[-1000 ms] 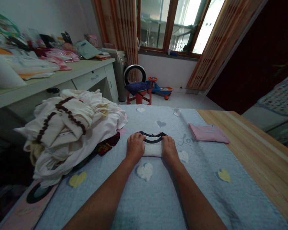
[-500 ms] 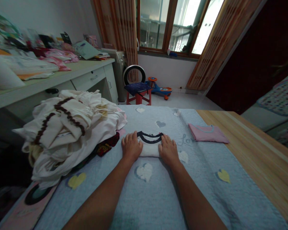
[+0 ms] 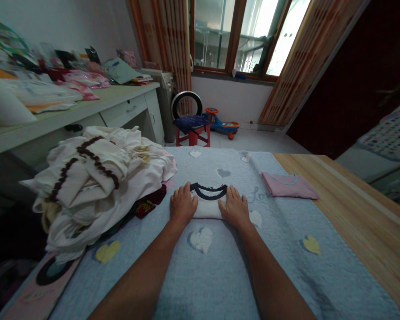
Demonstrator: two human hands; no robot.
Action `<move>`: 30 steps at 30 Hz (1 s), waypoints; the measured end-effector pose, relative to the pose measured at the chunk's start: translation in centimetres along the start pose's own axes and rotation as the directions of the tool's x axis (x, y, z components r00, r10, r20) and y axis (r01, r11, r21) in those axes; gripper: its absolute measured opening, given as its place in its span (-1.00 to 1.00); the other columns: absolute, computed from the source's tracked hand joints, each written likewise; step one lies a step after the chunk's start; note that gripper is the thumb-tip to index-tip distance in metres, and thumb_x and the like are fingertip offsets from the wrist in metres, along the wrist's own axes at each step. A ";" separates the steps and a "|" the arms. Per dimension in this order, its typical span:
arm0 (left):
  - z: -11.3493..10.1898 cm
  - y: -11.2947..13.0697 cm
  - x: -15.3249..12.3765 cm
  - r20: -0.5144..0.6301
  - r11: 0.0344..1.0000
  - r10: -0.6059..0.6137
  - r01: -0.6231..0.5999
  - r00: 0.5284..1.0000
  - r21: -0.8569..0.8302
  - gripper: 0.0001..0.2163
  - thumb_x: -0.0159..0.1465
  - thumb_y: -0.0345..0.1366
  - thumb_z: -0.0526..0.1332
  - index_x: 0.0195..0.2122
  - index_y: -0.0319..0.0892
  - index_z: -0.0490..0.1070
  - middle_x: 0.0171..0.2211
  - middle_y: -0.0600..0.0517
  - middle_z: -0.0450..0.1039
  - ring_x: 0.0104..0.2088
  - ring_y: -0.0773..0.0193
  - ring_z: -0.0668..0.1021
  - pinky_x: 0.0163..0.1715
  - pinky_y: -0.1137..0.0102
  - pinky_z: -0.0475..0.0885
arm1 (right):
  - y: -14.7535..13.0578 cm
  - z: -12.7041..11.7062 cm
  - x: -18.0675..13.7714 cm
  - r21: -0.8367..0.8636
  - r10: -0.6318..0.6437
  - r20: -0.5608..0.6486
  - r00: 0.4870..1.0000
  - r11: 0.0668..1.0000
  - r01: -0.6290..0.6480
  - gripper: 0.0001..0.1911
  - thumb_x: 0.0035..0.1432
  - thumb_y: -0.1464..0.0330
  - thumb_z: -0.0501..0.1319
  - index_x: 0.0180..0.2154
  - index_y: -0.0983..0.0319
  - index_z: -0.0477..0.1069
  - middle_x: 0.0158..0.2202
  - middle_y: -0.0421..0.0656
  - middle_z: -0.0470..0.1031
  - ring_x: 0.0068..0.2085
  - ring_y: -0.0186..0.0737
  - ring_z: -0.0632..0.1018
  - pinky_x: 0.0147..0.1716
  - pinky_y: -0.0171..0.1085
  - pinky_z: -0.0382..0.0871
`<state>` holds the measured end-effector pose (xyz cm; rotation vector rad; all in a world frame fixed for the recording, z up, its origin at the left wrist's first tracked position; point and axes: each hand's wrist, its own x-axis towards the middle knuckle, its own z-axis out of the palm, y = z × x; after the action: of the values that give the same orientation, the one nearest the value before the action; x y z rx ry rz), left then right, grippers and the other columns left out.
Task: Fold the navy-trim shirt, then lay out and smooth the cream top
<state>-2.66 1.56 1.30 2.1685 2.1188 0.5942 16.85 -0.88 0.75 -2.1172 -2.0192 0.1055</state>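
A folded white T-shirt (image 3: 207, 210) with a dark neckband lies on the blue cloth, its collar towards the far side. My left hand (image 3: 182, 205) rests on its left edge, palm down, fingers stretched forward. On the opposite edge, my right hand (image 3: 235, 206) lies flat with its fingers extended and slightly apart. Both thumbs point inward over the white fabric. The parts of the shirt under my palms are hidden.
A heap of white clothes (image 3: 120, 173) with brown trim is on the left. To the right lies a folded pink garment (image 3: 288, 185). The blue heart-patterned cloth (image 3: 273, 266) covers much of the wooden table (image 3: 363, 213). Beyond it stands a red stool (image 3: 193, 137).
My right hand has shifted very slightly, its fingers a little more spread. The left hand and the folded T-shirt stay practically in place.
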 end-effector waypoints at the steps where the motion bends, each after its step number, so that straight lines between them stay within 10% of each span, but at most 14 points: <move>1: -0.1 0.0 0.1 0.005 1.000 0.005 -0.005 1.000 -0.004 -0.49 0.28 -0.24 0.16 0.25 -0.22 0.15 0.03 -0.18 0.43 0.02 0.00 0.46 -0.03 0.21 0.34 | -0.1 0.0 -0.1 -0.007 0.007 -0.011 1.000 1.000 -0.007 -0.34 0.30 0.17 -0.02 0.31 0.41 0.08 0.36 0.13 0.05 0.35 0.05 0.13 0.26 0.16 -0.06; 9: -0.5 -0.6 0.8 0.101 0.996 -0.053 0.060 0.993 -0.062 -0.44 0.27 -0.16 0.22 0.24 -0.20 0.09 0.01 -0.17 0.45 0.01 0.07 0.53 -0.09 0.31 0.38 | -1.3 -0.5 -0.5 0.009 -0.141 -0.218 0.966 0.989 0.147 -0.47 0.24 0.31 0.10 0.20 0.38 0.27 0.29 0.13 0.22 0.30 0.02 0.22 0.27 0.01 0.02; 30: -1.1 -1.3 1.5 0.193 0.983 -0.184 0.184 0.964 0.016 -0.55 0.15 0.12 0.20 -0.11 -0.11 0.46 -0.02 -0.14 0.36 0.10 -0.12 0.38 0.01 0.09 0.30 | -1.9 0.9 -0.8 -0.012 -0.188 -0.103 0.977 0.982 0.188 -0.49 0.33 0.28 0.01 0.23 0.36 0.24 0.33 0.03 0.17 0.33 -0.01 0.18 0.27 -0.07 0.03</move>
<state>-4.25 2.84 2.23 1.9099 2.1789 0.3536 14.75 -1.47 0.25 -1.8793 -2.1454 -0.0364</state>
